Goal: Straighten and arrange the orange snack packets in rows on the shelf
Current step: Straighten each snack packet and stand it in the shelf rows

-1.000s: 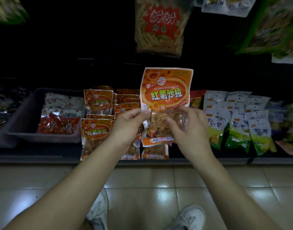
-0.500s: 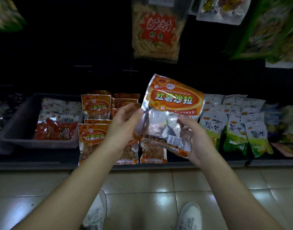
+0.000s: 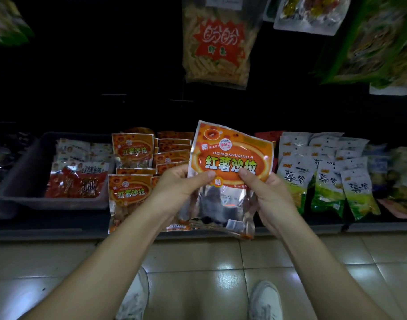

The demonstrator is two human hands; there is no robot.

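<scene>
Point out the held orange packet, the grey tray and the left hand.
held orange packet (image 3: 230, 158), head view, on its orange label
grey tray (image 3: 29, 165), head view, on its bare left wall
left hand (image 3: 176, 189), head view, below the thumb

One orange snack packet (image 3: 230, 162) with HONGSHUSHALA label and clear, shiny lower half, raised before the shelf (image 3: 48, 232), slightly tilted, pinched by left hand (image 3: 174, 188) and right hand (image 3: 269, 192). More orange packets (image 3: 128, 192) lying on shelf, overlapped in uneven rows, labels up.

held orange packet (image 3: 230, 162): "HONGSHUSHALA", "红薯沙拉", "FOOD" | hanging bag (image 3: 218, 40): "盼盼"
</scene>
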